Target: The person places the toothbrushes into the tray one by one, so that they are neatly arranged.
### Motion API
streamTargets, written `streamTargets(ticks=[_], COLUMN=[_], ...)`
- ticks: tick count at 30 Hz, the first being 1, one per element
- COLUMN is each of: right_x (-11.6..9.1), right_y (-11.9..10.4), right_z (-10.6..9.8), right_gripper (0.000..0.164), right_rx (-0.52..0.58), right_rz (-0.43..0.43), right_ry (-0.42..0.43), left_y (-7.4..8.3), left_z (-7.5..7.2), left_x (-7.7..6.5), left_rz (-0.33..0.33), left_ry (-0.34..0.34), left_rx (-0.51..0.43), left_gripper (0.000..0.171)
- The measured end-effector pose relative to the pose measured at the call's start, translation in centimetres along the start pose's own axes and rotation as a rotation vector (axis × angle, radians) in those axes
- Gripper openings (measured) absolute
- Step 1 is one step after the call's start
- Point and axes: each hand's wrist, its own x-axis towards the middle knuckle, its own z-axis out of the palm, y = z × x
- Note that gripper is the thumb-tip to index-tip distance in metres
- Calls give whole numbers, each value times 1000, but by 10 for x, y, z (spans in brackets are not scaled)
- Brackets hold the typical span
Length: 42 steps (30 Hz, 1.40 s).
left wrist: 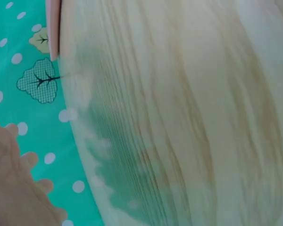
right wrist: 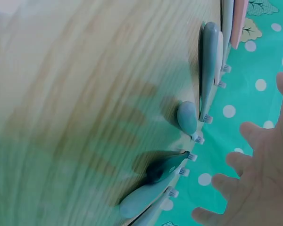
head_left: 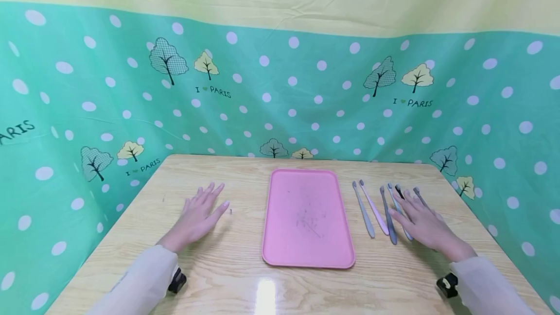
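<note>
We see the left hand (head_left: 197, 215) and right hand (head_left: 422, 222) with fingers spread, and the toothbrushes (head_left: 388, 215) right of the pink tray (head_left: 302, 247) look light, stiff and smooth, best held by the handles (right wrist: 208, 66).

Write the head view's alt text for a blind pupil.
A person's left hand and right hand hover, flanking a pink tray on a wooden table. Toothbrushes lie right of the tray, some partly hidden by the right hand.

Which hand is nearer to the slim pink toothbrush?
Right. The right hand hovers to the right of the slim pink toothbrush; the left hand is far to its left, across the shallow pink rectangular tray.
</note>
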Motion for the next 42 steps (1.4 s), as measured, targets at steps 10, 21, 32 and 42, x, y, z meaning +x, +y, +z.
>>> streamTargets(ticks=[10,21,32,42], right_x=[-1,3,4,5], right_y=[-6,-8,-10,-14], right_z=[0,3,7,9], right_gripper=[70,65,61,62], right_rx=[95,133,137,163], right_rz=[-18,-48,-84,-108], right_ry=[-20,-2,19,18], left_y=[12,27,41,61], left_z=[9,17,30,52], left_x=[4,11,25,30], left_rz=[-7,-13,-106,-143], left_ry=[-74,-108,-193,-249], left_rx=[-284,-533,-804,-906], left_gripper=[73,63,58,58])
